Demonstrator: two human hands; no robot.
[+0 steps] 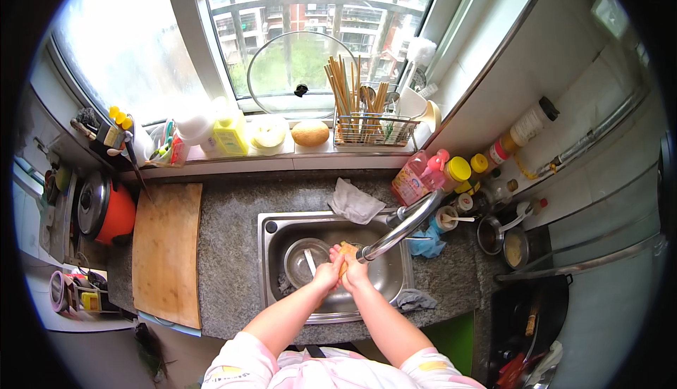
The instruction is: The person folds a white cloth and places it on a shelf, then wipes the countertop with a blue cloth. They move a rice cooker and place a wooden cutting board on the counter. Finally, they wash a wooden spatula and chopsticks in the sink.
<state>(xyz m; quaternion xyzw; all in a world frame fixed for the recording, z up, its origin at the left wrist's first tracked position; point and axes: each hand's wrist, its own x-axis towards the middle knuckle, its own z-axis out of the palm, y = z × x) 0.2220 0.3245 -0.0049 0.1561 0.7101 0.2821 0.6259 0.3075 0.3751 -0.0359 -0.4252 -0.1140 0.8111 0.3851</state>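
Observation:
My left hand [327, 274] and my right hand [356, 272] meet over the stainless steel sink [382, 278], under the end of the chrome faucet [404, 229]. Between them they hold an orange-yellow item [347, 255], partly covered by the fingers; its exact kind cannot be told. Left of the hands, a round metal bowl [296, 267] sits in the basin, with a white handle [310, 261] slanting across it. A dark, crumpled thing lies at the basin's lower left.
A wooden cutting board [166, 257] lies left on the granite counter [227, 262], beside a red pot [119, 209]. White cloth [355, 201] drapes the sink's back rim; a grey rag [416, 300] rests at its right corner. Bottles and jars [457, 169] crowd the right; a chopstick rack [373, 130] stands on the sill.

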